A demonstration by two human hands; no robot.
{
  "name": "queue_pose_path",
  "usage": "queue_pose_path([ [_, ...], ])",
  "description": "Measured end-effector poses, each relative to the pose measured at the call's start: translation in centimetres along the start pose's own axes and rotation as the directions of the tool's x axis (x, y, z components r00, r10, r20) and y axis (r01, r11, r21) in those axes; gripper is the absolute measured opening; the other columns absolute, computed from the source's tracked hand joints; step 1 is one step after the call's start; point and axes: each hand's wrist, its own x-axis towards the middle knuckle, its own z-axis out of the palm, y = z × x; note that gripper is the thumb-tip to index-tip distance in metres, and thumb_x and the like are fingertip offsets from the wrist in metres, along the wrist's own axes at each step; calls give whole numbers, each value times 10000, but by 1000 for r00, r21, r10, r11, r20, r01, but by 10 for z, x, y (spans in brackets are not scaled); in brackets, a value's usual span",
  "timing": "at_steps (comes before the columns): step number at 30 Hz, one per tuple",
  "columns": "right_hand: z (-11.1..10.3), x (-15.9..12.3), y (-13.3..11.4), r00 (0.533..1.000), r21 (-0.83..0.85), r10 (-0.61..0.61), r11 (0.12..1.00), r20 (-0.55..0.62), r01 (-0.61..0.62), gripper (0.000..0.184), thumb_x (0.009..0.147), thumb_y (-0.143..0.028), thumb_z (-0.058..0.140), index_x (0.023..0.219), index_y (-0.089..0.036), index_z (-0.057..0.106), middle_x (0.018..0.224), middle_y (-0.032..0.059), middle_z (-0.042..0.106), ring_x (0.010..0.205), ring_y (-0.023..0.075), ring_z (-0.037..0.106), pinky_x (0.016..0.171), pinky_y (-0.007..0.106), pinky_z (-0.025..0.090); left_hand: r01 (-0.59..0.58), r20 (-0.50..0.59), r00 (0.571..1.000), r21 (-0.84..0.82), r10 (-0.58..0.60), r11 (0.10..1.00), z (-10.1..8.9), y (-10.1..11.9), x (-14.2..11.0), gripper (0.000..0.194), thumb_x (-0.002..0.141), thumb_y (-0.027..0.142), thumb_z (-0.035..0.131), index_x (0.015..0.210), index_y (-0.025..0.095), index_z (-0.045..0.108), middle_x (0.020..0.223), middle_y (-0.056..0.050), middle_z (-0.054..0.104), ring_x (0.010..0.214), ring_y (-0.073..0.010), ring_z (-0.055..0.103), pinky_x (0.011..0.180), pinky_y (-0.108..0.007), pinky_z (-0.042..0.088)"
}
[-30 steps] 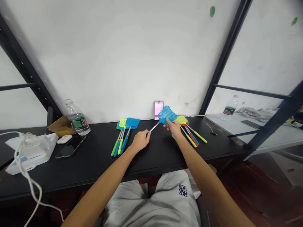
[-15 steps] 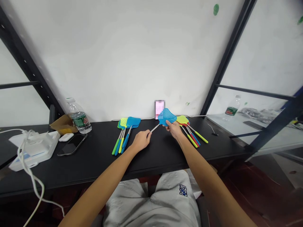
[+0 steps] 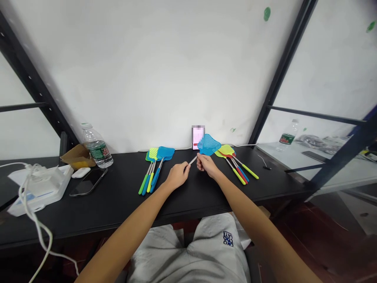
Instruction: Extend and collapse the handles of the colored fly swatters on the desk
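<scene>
A blue fly swatter (image 3: pixel 209 144) with a perforated head is held above the black desk between both hands. My left hand (image 3: pixel 178 175) is closed around its handle, most of which is hidden in the fist. Just below the head, my right hand (image 3: pixel 207 164) pinches the metal shaft. To the left lies a group of fly swatters (image 3: pixel 154 169) with blue and yellow-green heads and green, blue and yellow handles. On the right is another group of fly swatters (image 3: pixel 237 165), with yellow-green and red heads showing.
A phone (image 3: pixel 198 137) with a pink screen leans on the wall. At left are a water bottle (image 3: pixel 98 149), a dark phone (image 3: pixel 89 182), a white case (image 3: pixel 81 173), a cardboard box (image 3: pixel 73 157) and a white power strip (image 3: pixel 50 190) with cables. Black metal posts flank the desk.
My right hand has slid from the swatter's blue head down to the shaft just beneath it. My left hand keeps its grip on the handle.
</scene>
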Motion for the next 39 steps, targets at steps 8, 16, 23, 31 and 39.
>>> queue_pose_path([
  [8,3,0,-2,999,49,9,999,-54,-6,541,779,-594,648,584,-230,299,466,-93,245,370,53,264,368,198,163,-72,15,997,-105,74,992,-1,-3,2,325,988,345,368,824,203,608,739,-27,657,681,-159,600,645,-261,357],
  [16,0,8,2,984,40,35,999,-172,-29,481,784,-460,648,569,-235,282,433,-102,230,353,37,208,346,186,132,-59,74,996,32,56,998,-3,-4,7,319,988,369,366,883,211,622,800,-49,675,751,-183,620,669,-263,367],
  [23,-50,15,-13,900,77,-13,996,-435,52,439,812,-354,593,570,-234,247,417,-110,199,333,28,188,333,170,110,-80,105,993,199,60,977,-16,-19,7,332,999,390,326,888,227,594,878,-51,674,844,-204,621,667,-268,358],
  [31,-67,14,-12,871,122,34,992,-491,29,445,845,-408,575,565,-225,280,425,-105,207,316,33,205,313,164,105,-10,105,994,187,-10,982,-9,-22,7,303,1000,381,326,916,231,574,925,-42,667,892,-200,614,666,-264,355],
  [39,-75,21,-5,744,85,-27,990,-667,112,302,829,-365,577,616,-179,473,464,-39,446,334,45,315,314,171,180,16,107,994,156,-33,988,-9,-23,7,293,991,371,346,906,233,590,933,-35,673,900,-202,620,653,-270,361],
])
